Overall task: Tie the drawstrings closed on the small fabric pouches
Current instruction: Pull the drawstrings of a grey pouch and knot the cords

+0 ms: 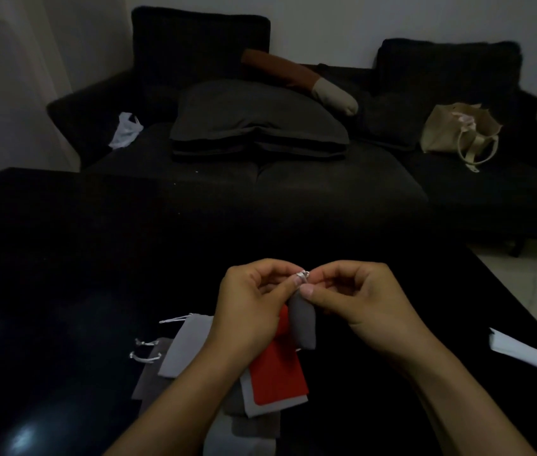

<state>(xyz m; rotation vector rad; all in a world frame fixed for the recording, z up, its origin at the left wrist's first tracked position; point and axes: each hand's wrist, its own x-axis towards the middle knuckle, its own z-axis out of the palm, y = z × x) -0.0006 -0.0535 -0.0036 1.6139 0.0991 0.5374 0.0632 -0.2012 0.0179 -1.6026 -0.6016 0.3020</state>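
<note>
Grey pouch, white drawstring — red pouch, glossy black table, beige bag

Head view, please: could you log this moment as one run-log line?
stage: tying | left hand: pinches white drawstring | right hand: pinches same drawstring | grey pouch: hangs, held | red pouch: on pile

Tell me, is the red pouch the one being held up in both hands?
No, both hands pinch the drawstring of a grey pouch; the red pouch lies on the table.
</note>
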